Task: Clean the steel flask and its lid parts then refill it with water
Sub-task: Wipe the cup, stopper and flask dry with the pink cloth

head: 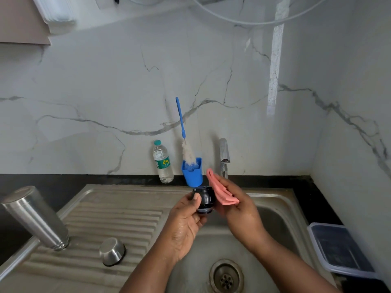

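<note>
Behind the sink (281,210), a blue cup (193,174) holds a bottle brush (186,144); left hand (186,220) grips black stopper (204,199), right hand (239,206) pink cloth (220,192).

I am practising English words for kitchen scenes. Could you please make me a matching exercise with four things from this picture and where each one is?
Things:
1. steel flask
2. black lid part
3. pink cloth
4. bottle brush

Places:
A. standing in the blue cup
B. held in the right hand
C. upside down on the draining board
D. held in the left hand

Pairs: 1-C, 2-D, 3-B, 4-A
</note>
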A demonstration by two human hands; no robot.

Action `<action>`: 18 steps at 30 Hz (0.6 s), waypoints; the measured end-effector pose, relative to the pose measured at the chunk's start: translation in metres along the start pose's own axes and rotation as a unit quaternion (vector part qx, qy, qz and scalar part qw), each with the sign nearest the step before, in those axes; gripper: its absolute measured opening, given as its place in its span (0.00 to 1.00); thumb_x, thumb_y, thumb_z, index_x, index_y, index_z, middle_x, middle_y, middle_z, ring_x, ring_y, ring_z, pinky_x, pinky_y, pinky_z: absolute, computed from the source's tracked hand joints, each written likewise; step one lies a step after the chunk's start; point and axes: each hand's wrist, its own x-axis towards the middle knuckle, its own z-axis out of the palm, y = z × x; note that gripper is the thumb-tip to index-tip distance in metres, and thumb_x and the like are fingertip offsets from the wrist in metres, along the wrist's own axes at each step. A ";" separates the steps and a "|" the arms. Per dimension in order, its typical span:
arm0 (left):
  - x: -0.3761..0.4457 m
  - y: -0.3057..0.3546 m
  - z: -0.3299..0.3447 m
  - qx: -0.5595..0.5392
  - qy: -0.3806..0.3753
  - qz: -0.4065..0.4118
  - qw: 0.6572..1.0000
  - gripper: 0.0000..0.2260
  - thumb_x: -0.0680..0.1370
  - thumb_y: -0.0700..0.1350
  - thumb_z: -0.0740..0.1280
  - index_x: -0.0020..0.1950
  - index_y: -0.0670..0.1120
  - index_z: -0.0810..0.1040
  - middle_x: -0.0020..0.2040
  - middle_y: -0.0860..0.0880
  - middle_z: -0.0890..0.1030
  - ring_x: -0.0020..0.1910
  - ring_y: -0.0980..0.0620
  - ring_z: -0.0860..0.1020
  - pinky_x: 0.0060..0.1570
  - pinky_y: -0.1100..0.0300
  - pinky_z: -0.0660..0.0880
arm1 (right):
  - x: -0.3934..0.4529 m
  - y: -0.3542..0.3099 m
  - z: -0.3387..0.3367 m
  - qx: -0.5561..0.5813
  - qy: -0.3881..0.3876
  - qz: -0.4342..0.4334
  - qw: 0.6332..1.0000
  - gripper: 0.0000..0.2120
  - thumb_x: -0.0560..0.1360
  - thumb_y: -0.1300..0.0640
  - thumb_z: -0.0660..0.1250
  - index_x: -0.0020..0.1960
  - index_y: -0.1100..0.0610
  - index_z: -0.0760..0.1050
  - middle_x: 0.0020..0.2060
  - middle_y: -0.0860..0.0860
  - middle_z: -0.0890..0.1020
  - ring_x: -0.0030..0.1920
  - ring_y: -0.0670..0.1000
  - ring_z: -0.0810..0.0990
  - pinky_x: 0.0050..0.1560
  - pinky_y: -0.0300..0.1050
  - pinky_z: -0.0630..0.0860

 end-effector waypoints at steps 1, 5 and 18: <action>0.000 0.000 0.000 -0.004 0.015 0.007 1.000 0.15 0.71 0.46 0.69 0.57 0.43 0.79 0.46 0.44 0.84 0.43 0.50 0.80 0.42 0.59 0.72 | -0.003 0.000 0.006 0.007 0.000 0.022 1.000 0.25 0.75 0.73 0.64 0.65 0.50 0.75 0.60 0.44 0.81 0.63 0.45 0.77 0.68 0.55 0.71; 0.004 0.001 -0.007 0.041 0.074 0.058 0.995 0.10 0.75 0.41 0.68 0.55 0.42 0.80 0.44 0.47 0.85 0.42 0.53 0.81 0.44 0.61 0.74 | -0.022 -0.002 0.017 0.020 0.008 0.087 0.996 0.20 0.76 0.69 0.64 0.64 0.53 0.76 0.55 0.44 0.84 0.58 0.43 0.80 0.61 0.41 0.76; -0.011 -0.011 -0.020 0.124 -0.053 0.130 0.982 0.29 0.67 0.48 0.73 0.66 0.43 0.74 0.58 0.48 0.84 0.59 0.54 0.81 0.54 0.65 0.75 | -0.026 -0.020 0.009 0.113 0.021 0.231 0.966 0.18 0.76 0.68 0.63 0.57 0.49 0.80 0.44 0.62 0.85 0.39 0.59 0.80 0.41 0.53 0.78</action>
